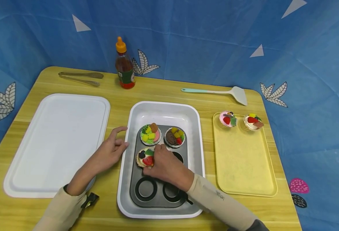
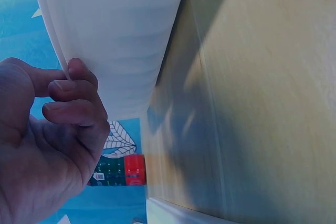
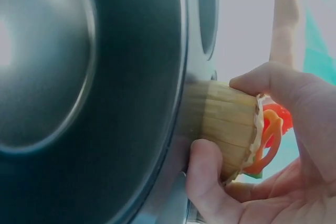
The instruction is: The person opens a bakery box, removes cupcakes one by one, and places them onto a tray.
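My right hand (image 1: 169, 165) grips a cupcake (image 1: 144, 158) with cream, strawberry and dark berries on top, at the left cup of the middle row in a dark muffin tin (image 1: 163, 131). In the right wrist view, fingers and thumb hold the cupcake's ribbed tan wrapper (image 3: 226, 119) from two sides, its base close to the tin's surface. The tin sits inside a deep white tray (image 1: 165, 106). At the tray's left wall, my left hand (image 1: 108, 152) pinches the rim. A green-and-pink cupcake (image 1: 150, 134) and a chocolate cupcake (image 1: 174, 137) fill the back row.
On the right, a yellow tray (image 1: 244, 166) bears a pink cupcake (image 1: 227, 119) and a cream cupcake (image 1: 252, 122). A flat white tray (image 1: 59, 144) lies left. Behind are tongs (image 1: 81, 77), a sauce bottle (image 1: 125, 67) and a spatula (image 1: 215, 92).
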The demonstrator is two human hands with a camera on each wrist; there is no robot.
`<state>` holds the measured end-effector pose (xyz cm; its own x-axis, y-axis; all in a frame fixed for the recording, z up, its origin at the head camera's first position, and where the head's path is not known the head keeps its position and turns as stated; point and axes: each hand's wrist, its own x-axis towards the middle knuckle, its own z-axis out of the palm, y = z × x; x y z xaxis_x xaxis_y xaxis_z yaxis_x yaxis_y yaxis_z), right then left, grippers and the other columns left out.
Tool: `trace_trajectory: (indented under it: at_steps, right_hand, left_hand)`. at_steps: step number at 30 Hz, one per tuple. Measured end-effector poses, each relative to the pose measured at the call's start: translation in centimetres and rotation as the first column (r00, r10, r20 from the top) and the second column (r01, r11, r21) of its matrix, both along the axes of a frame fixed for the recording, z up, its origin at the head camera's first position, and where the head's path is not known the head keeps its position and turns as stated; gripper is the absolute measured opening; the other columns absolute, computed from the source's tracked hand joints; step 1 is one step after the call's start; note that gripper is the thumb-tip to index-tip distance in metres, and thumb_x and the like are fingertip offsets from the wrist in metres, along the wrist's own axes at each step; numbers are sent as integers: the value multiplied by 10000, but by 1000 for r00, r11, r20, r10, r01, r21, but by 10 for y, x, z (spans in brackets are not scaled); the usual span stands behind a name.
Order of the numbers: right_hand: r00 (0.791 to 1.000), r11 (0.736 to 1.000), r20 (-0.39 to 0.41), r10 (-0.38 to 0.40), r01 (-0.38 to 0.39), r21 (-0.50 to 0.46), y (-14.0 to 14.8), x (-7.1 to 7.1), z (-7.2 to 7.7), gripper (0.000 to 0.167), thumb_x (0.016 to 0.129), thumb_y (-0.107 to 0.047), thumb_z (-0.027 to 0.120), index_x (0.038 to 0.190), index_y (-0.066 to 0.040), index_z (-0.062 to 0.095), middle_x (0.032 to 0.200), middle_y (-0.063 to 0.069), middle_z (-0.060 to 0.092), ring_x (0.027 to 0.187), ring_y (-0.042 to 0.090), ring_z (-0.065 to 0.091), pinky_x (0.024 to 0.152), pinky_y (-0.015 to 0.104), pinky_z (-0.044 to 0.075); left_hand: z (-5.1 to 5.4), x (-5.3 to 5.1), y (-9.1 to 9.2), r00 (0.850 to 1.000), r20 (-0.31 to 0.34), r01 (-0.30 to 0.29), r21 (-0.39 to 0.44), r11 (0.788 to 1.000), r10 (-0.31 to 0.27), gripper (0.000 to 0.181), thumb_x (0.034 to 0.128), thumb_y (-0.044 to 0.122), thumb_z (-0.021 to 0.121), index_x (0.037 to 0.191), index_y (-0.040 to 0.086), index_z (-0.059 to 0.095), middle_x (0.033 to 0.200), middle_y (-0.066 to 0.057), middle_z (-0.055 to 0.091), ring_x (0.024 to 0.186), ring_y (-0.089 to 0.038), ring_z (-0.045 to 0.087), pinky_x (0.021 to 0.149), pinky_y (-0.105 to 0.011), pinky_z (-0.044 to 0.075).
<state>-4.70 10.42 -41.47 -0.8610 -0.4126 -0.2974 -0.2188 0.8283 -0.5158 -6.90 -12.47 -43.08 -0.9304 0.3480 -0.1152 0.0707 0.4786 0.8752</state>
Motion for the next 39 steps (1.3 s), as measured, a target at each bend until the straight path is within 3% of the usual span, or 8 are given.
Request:
trace_trajectory:
  at_steps: [14,23,32,39]
  right_hand:
    - [998,999,19,-52,52,5,9,2,12,729,762,-420,761,1220,100,533,953,62,538,744,142,562,604,216,489]
    - [997,999,-56,-48,47,-21,14,8,20,689,763,-421,766,1179,85,552,940,46,545,737,144,563,632,237,500]
    - [990,992,-86,-115,109,-72,27,9,35,653,756,-383,785,1166,68,551,968,66,548,774,167,567,693,281,523]
    - [974,975,-87,-210,202,-93,39,10,45,673,739,-401,809,1168,48,548,952,55,554,765,185,575,696,321,525]
  left_hand:
    - [0,-2,2,1000,-16,13,9,1000,-12,526,1039,120,537,1489,34,278,677,-25,550,513,-91,413,553,-276,392]
    - [-2,-2,1,1000,-27,8,3,1000,-8,517,1039,112,535,1484,31,285,654,-4,506,501,-78,381,532,-277,368]
    - [-1,-1,1,1000,-29,4,-10,1000,-4,526,1038,122,539,1491,42,284,658,-4,509,502,-78,379,536,-278,371]
    - [-2,-1,-1,999,-42,4,-2,1000,-5,516,1035,119,546,1478,40,295,645,13,461,501,-59,351,531,-271,361]
